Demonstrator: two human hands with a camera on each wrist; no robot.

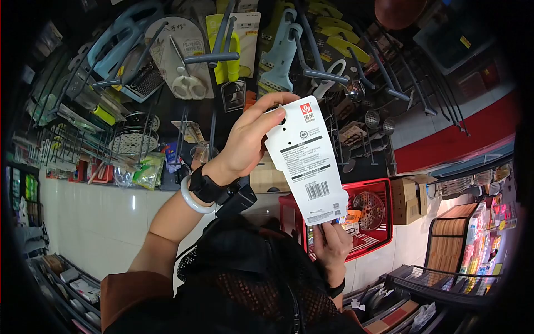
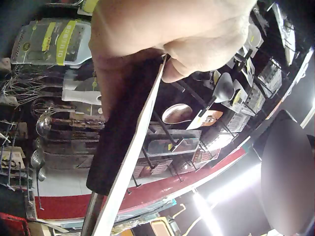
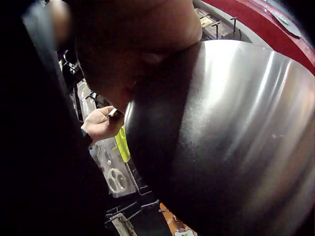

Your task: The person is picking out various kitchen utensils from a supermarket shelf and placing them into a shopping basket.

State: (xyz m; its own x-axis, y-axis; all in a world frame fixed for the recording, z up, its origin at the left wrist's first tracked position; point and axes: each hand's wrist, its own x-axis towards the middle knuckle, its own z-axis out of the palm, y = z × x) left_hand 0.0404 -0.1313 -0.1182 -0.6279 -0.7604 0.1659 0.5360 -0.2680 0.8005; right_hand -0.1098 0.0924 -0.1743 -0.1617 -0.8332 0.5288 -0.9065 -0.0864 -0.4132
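Observation:
Held up in front of me is a kitchen utensil on a white backing card (image 1: 306, 161), its printed back with barcode toward the head camera. My left hand (image 1: 247, 136) grips it at the top, thumb on the card. The left wrist view shows the utensil's black handle (image 2: 118, 132) and metal shank beside the card's edge. At the lower end my right hand (image 1: 334, 245) holds it with curled fingers. A broad, shiny curved metal head (image 3: 241, 123) fills much of the right wrist view; its full shape is cut off.
Hooks with carded scissors (image 1: 186, 83), a yellow-green tool (image 1: 227, 64) and light-blue tools (image 1: 282, 53) hang ahead. A red shopping basket (image 1: 386, 222) with goods inside is below right, beside a cardboard box (image 1: 405, 200). Strainers (image 1: 133, 133) hang at left.

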